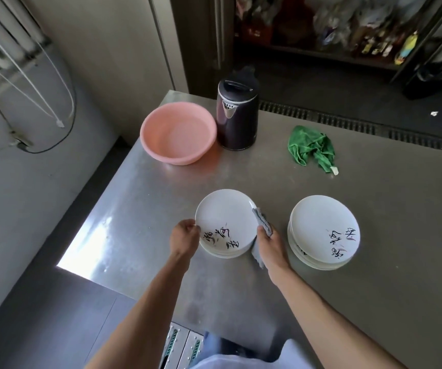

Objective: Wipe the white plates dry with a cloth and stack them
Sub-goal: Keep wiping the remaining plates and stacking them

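Observation:
Two stacks of white plates with black calligraphy stand on the steel table [241,177]. The top plate [225,217] of the left stack is tilted up, gripped at its left rim by my left hand [185,237]. My right hand [270,242] holds a grey cloth [262,222] against that plate's right rim. The cloth hangs down under my palm. The right stack [323,230] stands apart, just right of my right hand, and nothing touches it.
A pink basin [178,133] and a dark electric kettle [237,114] stand at the table's far left. A crumpled green cloth [311,147] lies at the far middle. The table's left edge drops to the floor near my left arm.

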The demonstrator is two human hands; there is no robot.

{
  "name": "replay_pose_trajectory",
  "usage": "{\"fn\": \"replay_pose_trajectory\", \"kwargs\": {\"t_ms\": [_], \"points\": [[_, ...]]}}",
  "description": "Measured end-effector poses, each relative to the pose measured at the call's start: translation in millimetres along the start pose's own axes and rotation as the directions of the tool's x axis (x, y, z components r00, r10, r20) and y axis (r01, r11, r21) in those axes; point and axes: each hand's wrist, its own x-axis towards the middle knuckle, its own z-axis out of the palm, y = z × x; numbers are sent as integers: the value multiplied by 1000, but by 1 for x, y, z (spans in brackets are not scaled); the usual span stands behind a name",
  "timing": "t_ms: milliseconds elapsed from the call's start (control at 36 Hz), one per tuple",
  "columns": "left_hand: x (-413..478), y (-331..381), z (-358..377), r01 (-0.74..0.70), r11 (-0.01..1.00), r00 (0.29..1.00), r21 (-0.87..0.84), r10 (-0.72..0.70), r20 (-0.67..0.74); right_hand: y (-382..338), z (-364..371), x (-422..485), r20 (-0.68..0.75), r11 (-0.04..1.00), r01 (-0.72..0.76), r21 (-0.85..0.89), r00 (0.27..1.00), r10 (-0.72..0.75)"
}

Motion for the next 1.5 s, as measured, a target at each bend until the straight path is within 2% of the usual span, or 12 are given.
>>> {"fn": "replay_pose_trajectory", "kwargs": {"t_ms": [111, 250, 333, 472, 722, 861, 1000, 1083, 1250, 1306, 1389, 1500], "points": [[4, 4, -3, -6, 992, 1000, -127, 9, 25, -4, -2, -2, 8, 1000, -1, 16, 1000, 1], [3, 8, -6, 64, 965, 986, -253, -22, 165, -4, -3, -3, 11, 1000, 7, 18, 1000, -7], [-7, 8, -9, 61, 960, 976, -273, 1, 219, -5, -8, -5, -68, 999, 50, 3, 996, -50], [-35, 11, -7, 1, 967, 939, -256, 88, 333, -9, -29, -18, -150, 963, 268, -31, 951, -269], [-74, 4, 26, 20, 990, 804, -139, 67, 591, 11, -78, -42, -59, 905, 425, -4, 904, -424], [-93, -8, 48, 59, 994, 736, -92, 19, 677, 48, -93, -56, -8, 893, 427, -143, 902, -432], [-106, -20, 62, 73, 997, 693, -15, -40, 720, 88, -104, -78, 99, 766, 566, -305, 819, -565], [-108, -29, 69, 67, 997, 673, 46, -79, 736, 109, -112, -89, 253, 736, 555, -386, 832, -494], [-110, -46, 85, 88, 983, 667, 160, -177, 723, 140, -124, -98, 401, 636, 505, -584, 860, -315], [-112, -49, 89, 108, 980, 676, 168, -197, 711, 149, -127, -99, 424, 601, 487, -633, 869, -257], [-115, -54, 94, 149, 975, 684, 162, -220, 695, 155, -123, -96, 397, 585, 467, -663, 882, -254], [-118, -56, 101, 173, 975, 687, 138, -220, 693, 145, -103, -79, 381, 673, 415, -612, 901, -209]]}}
